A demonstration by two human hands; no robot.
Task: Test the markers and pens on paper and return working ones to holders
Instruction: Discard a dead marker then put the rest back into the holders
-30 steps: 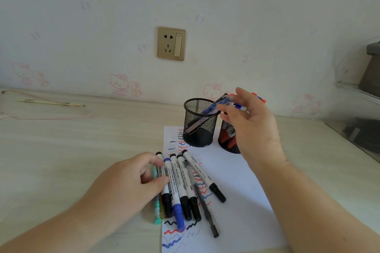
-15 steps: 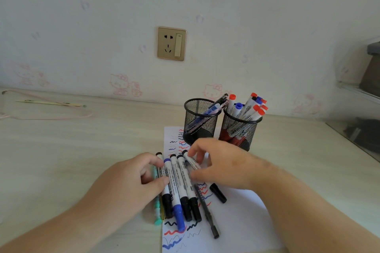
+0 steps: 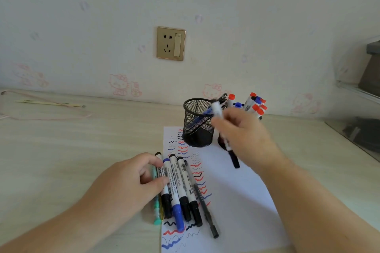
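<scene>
My right hand (image 3: 244,135) grips a white marker with a black cap (image 3: 232,155), lifted above the paper with the cap end pointing down, in front of two black mesh holders. The left holder (image 3: 197,123) has a few pens leaning in it. The right holder (image 3: 221,141) is mostly hidden behind my hand; its red- and blue-capped markers (image 3: 255,103) stick up. My left hand (image 3: 131,183) rests on a row of several markers (image 3: 176,187) lying at the left edge of the white paper (image 3: 236,201), which is covered in scribbles. A thin black pen (image 3: 205,209) lies beside the row.
A teal pen (image 3: 156,209) lies under my left hand at the paper's edge. A pink cord and a thin stick (image 3: 51,103) lie far left on the wooden desk (image 3: 72,150). A wall socket (image 3: 171,43) is above. A glass shelf edge (image 3: 353,135) stands at the right.
My right hand dropped a pen into the left holder, came down onto the paper, took the rightmost black-capped marker and lifted it up toward the holders. My left hand stayed on the row.
</scene>
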